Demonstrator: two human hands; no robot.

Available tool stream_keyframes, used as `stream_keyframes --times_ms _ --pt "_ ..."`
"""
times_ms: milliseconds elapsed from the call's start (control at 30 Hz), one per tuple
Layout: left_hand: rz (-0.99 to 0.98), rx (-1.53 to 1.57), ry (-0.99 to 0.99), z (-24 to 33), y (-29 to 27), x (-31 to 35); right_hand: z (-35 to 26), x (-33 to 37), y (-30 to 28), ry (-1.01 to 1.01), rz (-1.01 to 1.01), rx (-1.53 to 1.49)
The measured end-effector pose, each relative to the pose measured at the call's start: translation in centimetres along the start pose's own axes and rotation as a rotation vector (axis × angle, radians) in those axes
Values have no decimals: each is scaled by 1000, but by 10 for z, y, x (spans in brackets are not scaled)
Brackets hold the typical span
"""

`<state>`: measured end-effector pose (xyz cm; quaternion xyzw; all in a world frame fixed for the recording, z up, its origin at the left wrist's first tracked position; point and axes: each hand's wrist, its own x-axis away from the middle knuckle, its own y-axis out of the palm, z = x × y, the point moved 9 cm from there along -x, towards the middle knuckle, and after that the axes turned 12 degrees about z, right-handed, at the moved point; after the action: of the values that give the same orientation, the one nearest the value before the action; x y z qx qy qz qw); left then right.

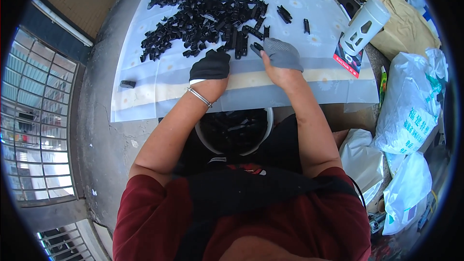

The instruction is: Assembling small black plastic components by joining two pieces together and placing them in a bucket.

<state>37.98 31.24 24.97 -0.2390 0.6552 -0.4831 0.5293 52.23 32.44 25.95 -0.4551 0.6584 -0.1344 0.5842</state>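
My right hand (pixel 282 59), in a grey glove, is closed on a small black plastic part (pixel 256 48) that sticks out between thumb and fingers. To its left, my left hand (pixel 210 69) wears a black glove and has its fingers curled at the near edge of a large heap of small black plastic parts (pixel 193 26). Black glove against black parts hides what those fingers hold, if anything. Several longer black pieces (pixel 238 43) lie side by side between the two hands.
A pale flowered cover (pixel 164 89) lies over the table. One black piece (pixel 127 84) sits apart at the left. At the right stand a white cup-shaped holder (pixel 369 19) and a red-and-black card (pixel 347 63). A tub (pixel 269 125) of dark things is below the edge; plastic bags (pixel 408 106) crowd the right.
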Motion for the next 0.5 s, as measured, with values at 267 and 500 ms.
stream_keyframes --times_ms 267,500 --pt "145 412 -240 -30 -19 17 19 13 -9 92 -173 146" --pt "156 488 -309 -31 -26 32 32 14 -22 130 -276 177"
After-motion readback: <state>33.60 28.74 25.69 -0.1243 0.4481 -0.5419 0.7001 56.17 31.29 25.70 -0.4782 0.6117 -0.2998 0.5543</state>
